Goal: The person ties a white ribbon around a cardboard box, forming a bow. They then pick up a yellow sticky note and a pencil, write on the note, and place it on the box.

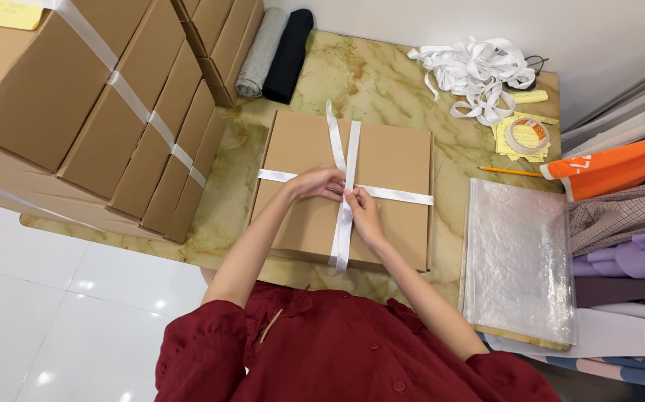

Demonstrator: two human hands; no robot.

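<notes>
You had both hands at the middle of the flat cardboard box (341,190), right where the two runs of white ribbon (346,201) crossed. Your left hand (319,183) pinched the ribbon at the crossing, its grip closed on the strap so, by the look of it, the tension would not slacken. Your right hand (362,212) sat just beside it on the other side of the crossing, fingers closed on the same ribbon, apparently working the ends around each other. The loose tails ran away from your grip toward the far edge of the box, and one length hung toward your body over the near edge.

The box lay square on the marbled counter (382,82), directly in front of you. Beyond your left grip stood a stack of cardboard boxes (92,104) already strapped with white ribbon. Beyond your right grip lay a heap of spare ribbon (475,71), a roll of tape (527,135) on yellow note sheets, a pencil (508,171), and a clear plastic bag (520,257) beside the box.
</notes>
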